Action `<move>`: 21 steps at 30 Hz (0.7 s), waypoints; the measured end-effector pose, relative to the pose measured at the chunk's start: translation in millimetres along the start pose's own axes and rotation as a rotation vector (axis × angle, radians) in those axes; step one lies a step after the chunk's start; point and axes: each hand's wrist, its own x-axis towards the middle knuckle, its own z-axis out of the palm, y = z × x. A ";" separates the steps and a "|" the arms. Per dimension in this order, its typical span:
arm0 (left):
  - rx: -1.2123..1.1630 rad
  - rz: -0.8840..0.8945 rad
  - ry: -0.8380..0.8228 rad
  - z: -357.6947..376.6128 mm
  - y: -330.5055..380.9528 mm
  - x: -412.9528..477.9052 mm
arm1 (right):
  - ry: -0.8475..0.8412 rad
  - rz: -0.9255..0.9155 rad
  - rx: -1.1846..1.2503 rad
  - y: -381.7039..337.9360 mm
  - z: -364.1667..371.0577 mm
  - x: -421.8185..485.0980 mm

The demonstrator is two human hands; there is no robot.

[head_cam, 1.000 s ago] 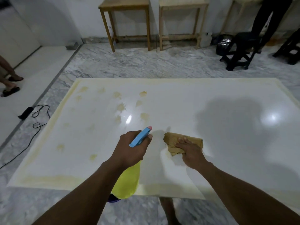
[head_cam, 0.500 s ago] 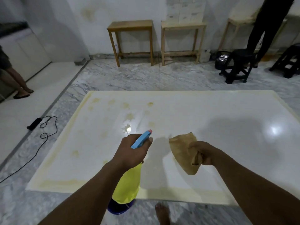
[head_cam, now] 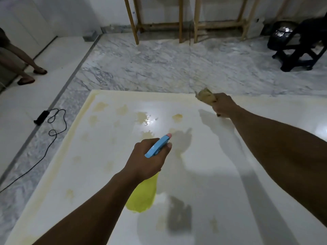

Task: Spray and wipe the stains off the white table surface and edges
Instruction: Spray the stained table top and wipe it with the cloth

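Gripping a spray bottle (head_cam: 143, 195), the left hand (head_cam: 146, 160) hovers over the table (head_cam: 221, 174); the right hand (head_cam: 223, 106) clutches a cloth (head_cam: 206, 97); cable (head_cam: 53, 128) and black stool (head_cam: 300, 55) beyond.

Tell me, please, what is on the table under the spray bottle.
The left hand holds the spray bottle over the white table. Yellowish stains show around it; the patch directly beneath is hidden by bottle and forearm.

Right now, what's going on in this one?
A person is cleaning a white table. The left hand grips a yellow spray bottle with a blue trigger, aimed at yellowish stains on the table's left half. The right hand holds a bunched tan cloth near the far edge. Many stains are not yet wiped.
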 end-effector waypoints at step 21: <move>-0.028 0.068 -0.068 -3.8 -22.3 -111.8 | 0.045 -0.371 -0.107 120.9 178.8 -242.8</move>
